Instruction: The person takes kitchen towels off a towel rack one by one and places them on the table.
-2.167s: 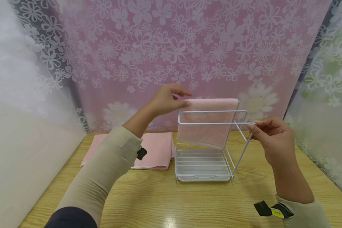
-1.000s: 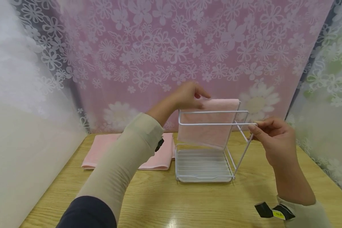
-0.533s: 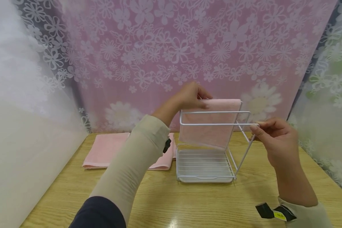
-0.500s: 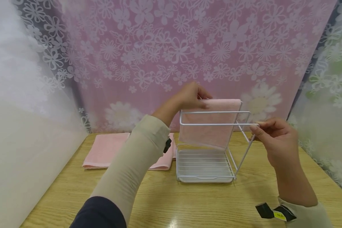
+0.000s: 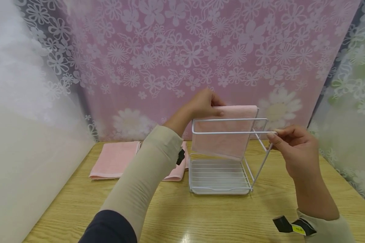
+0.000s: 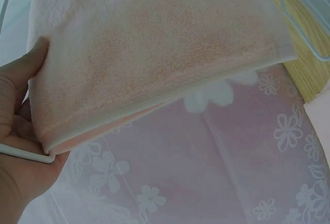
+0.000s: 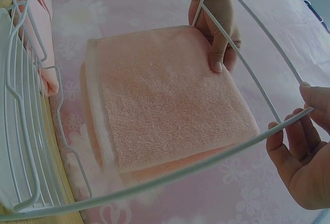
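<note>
A pink towel (image 5: 222, 141) hangs folded over the back top bar of a white wire rack (image 5: 231, 133), its front flap above the rack's base. My left hand (image 5: 205, 103) pinches the towel's upper left corner, thumb on the near face and the other fingers behind; in the left wrist view a rack bar crosses the left hand (image 6: 20, 177). At the rack's front right top corner, my right hand (image 5: 302, 155) grips the bar between thumb and fingers. The right wrist view shows the right hand (image 7: 309, 183) on that bar, facing the towel (image 7: 165, 95).
Folded pink towelling (image 5: 114, 160) lies on the wooden table (image 5: 158, 209) left of the rack, partly hidden by my left sleeve. A white tray (image 5: 219, 193) sits under the rack's wire base. A flowered pink curtain (image 5: 170, 60) stands close behind.
My left hand has moved right along the towel's top edge, from its left end inward, and now pinches it. The right hand keeps its hold on the rack.
</note>
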The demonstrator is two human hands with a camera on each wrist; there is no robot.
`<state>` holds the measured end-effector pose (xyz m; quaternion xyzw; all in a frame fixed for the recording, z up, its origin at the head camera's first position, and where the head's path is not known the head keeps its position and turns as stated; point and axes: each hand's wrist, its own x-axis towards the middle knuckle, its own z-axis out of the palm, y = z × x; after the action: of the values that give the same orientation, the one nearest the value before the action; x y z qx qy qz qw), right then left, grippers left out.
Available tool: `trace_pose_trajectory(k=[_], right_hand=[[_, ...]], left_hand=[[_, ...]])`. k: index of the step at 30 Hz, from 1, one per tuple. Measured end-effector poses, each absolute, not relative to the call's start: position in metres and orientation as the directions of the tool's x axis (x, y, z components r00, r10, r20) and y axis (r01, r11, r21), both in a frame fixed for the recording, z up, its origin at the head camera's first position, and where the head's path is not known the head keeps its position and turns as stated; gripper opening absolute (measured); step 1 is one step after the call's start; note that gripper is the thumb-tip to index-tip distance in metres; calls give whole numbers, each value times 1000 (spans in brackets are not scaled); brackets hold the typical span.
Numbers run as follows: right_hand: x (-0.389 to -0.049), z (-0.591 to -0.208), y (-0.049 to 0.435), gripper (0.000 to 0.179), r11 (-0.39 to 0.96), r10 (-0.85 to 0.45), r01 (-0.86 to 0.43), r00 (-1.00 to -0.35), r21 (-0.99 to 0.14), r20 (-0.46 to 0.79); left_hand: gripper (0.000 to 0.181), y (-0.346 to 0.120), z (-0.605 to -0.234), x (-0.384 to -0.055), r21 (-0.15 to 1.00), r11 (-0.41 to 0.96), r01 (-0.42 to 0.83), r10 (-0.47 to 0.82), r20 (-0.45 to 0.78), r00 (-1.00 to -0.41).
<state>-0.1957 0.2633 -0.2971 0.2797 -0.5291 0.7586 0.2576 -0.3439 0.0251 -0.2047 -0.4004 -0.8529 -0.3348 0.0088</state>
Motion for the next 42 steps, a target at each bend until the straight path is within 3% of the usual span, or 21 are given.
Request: trace_pose_trajectory(k=[10, 20, 31, 42], right_hand=[[-195, -296, 262, 11, -305, 108, -688, -712, -658, 694], [-196, -297, 262, 11, -313, 108, -689, -709, -653, 697], [-197, -298, 262, 11, -315, 114, -697, -702, -645, 703], [-195, -297, 261, 11, -293, 128, -695, -709, -657, 693]], left_hand=[[19, 26, -204, -338, 543, 499, 675, 624, 315, -715], [14, 25, -202, -339, 586, 396, 707, 565, 451, -691], [18, 22, -185, -328, 574, 455, 681, 587, 381, -714], [14, 14, -176, -314, 563, 409, 718, 609, 418, -674]])
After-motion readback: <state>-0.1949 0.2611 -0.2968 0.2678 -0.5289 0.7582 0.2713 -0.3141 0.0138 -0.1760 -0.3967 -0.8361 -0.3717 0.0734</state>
